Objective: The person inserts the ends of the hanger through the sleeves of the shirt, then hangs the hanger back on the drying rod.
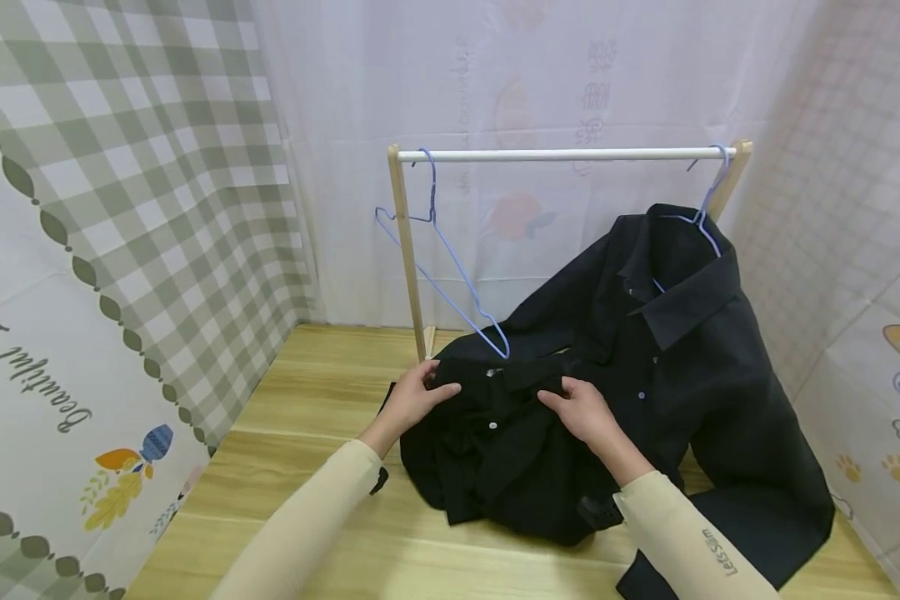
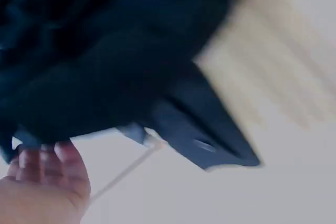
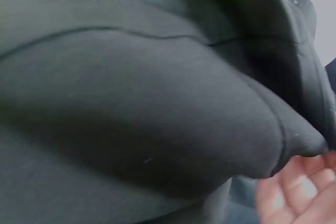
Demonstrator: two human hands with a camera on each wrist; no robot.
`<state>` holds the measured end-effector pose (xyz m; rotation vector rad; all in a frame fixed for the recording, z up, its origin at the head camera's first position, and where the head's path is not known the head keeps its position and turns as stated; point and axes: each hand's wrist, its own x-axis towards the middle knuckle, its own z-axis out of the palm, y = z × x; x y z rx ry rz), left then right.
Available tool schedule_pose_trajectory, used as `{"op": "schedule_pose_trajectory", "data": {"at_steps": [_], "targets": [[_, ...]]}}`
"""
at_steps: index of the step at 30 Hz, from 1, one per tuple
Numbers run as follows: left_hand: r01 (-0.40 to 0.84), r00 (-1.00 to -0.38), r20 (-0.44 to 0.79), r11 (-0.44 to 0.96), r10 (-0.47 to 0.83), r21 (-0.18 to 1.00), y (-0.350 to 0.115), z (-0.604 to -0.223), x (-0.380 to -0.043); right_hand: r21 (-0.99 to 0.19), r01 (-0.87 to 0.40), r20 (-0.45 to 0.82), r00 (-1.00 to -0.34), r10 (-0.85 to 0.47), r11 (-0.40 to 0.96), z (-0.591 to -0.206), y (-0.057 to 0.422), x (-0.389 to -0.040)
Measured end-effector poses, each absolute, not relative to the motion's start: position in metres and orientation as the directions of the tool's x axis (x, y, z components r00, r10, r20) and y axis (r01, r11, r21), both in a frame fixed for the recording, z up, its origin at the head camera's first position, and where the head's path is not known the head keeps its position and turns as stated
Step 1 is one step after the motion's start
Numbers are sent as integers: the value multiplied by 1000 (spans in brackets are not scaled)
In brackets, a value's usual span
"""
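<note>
A bunched black shirt (image 1: pixel 495 475) with small light buttons hangs between my two hands, low over the table. My left hand (image 1: pixel 411 398) pinches its upper edge on the left, thumb in front. On the right, my right hand (image 1: pixel 587 410) pinches the same edge between thumb and fingers. In the left wrist view the fingers (image 2: pixel 50 163) lie behind the dark cloth (image 2: pixel 105 77); the right wrist view is mostly filled by cloth (image 3: pixel 157 103). Just behind the held edge, the lower corner of a blue wire hanger (image 1: pixel 433 179) shows, its hook on the rail.
A white rail (image 1: pixel 562 155) on wooden posts (image 1: pixel 408 250) spans the back. From its right end a second black shirt (image 1: pixel 690 358) hangs on another blue hanger (image 1: pixel 708 196), its sleeve spread over the wooden table (image 1: pixel 270 475). Patterned curtains (image 1: pixel 157 125) enclose the table.
</note>
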<state>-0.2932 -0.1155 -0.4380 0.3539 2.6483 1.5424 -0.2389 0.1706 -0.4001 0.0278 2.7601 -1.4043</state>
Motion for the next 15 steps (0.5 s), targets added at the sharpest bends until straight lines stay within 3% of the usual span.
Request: {"op": "schedule_pose_trajectory", "data": {"at_steps": [6, 9, 11, 15], "targets": [[202, -961, 8, 685, 276, 700, -155, -467, -270, -833, -68, 41, -997, -61, 549, -404, 186, -236], [195, -969, 24, 703, 246, 684, -170, -473, -265, -839, -82, 50, -996, -75, 538, -405, 193, -236], [140, -982, 27, 630, 185, 764, -177, -471, -267, -849, -79, 47, -996, -75, 523, -406, 198, -237], [-32, -995, -58, 279, 85, 960, -184, -448, -276, -865, -62, 30, -997, -72, 498, -406, 202, -238]]}}
